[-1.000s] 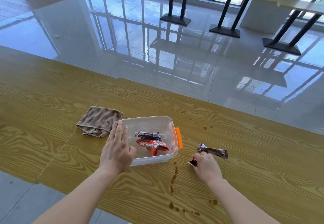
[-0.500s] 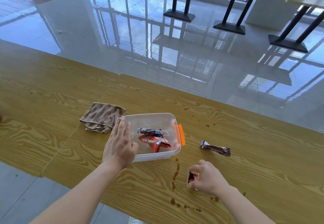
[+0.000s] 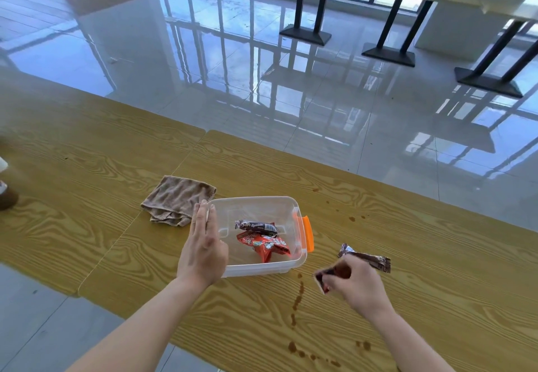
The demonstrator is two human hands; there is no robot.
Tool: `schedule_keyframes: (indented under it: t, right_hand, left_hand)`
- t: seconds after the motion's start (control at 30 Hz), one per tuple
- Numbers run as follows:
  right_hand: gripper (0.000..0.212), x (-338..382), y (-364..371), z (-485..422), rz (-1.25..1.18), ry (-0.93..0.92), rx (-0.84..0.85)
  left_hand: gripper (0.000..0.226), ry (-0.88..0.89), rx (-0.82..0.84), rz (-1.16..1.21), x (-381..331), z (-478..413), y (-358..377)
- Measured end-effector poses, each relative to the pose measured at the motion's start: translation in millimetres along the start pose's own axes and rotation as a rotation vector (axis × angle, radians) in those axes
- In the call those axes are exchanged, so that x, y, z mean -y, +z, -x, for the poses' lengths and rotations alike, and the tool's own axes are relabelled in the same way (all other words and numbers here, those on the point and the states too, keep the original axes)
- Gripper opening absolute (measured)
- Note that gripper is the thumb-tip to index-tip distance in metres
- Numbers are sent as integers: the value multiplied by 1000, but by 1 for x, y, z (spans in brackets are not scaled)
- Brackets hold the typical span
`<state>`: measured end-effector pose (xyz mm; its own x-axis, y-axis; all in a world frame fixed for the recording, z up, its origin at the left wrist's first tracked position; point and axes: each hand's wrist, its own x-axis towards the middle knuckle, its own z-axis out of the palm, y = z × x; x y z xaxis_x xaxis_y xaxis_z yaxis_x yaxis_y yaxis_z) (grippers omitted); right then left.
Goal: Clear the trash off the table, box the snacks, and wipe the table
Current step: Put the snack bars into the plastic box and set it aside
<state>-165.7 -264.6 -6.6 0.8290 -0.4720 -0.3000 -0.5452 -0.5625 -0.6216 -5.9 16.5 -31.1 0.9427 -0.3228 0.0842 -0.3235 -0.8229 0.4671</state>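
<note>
A clear plastic box (image 3: 286, 210) with an orange latch (image 3: 306, 233) sits on the wooden table (image 3: 436, 269). Inside lie a dark snack bar (image 3: 256, 226) and a red snack packet (image 3: 265, 245). My left hand (image 3: 202, 250) rests with straight fingers against the box's left wall. My right hand (image 3: 353, 285) pinches a small dark red wrapper (image 3: 321, 280), held just above the table to the right of the box. A brown snack bar (image 3: 368, 258) lies on the table just beyond that hand. A folded brown cloth (image 3: 177, 198) lies left of the box.
Brown liquid drips (image 3: 298, 299) run across the table in front of the box, with more spots (image 3: 352, 218) behind the latch. A seam (image 3: 192, 153) joins two tabletops. Beyond the far edge is glossy tiled floor and black table bases (image 3: 304, 35).
My right hand took the small wrapper off the table near the brown bar, drew it toward me, then lifted it. My left hand stayed against the box.
</note>
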Motion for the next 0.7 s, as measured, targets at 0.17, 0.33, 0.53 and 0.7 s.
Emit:
schedule_keyframes:
  t: [0.17, 0.33, 0.53, 0.7]
  right_hand:
    - [16, 78, -17, -20, -177, -224, -64]
    - [20, 114, 21, -39, 80, -376, 36]
    - [12, 88, 16, -46, -38, -375, -214]
    - [34, 5, -19, -76, 209, -78, -210]
  left_hand:
    - [69, -103, -5, 56, 0, 3, 4]
    - [69, -137, 42, -15, -5, 1, 2]
    - [73, -125, 45, -132, -10, 2, -3]
    - [70, -116, 58, -170, -8, 2, -1]
